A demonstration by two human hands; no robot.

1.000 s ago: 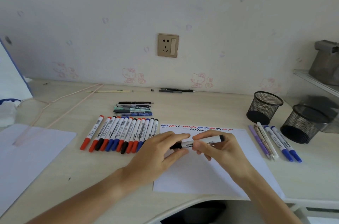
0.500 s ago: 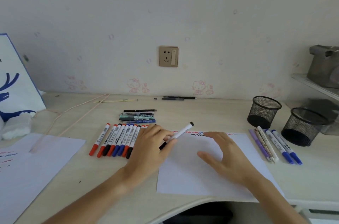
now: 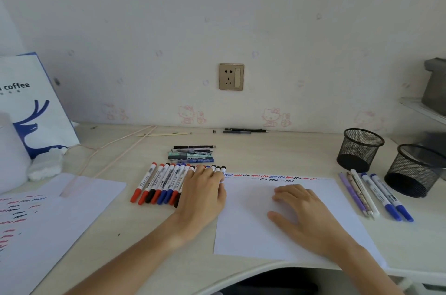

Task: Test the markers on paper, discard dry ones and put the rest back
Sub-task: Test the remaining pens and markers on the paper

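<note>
Your left hand [image 3: 204, 189] lies flat over the right end of the marker row [image 3: 166, 182] on the surface [image 3: 277, 152], fingers [image 3: 207, 172] straight and gripping nothing I can make out. Your right hand [image 3: 299, 210] rests palm down on the test paper [image 3: 243, 229], fingers relaxed, pinning it. Scribbles [image 3: 270, 176] run along the paper's far edge. Risks, as judged: a sideways press could roll the packed row and mix tested with untested markers. The two mesh cups [image 3: 359, 147] stand well apart, right, so returns call for a long reach.
</note>
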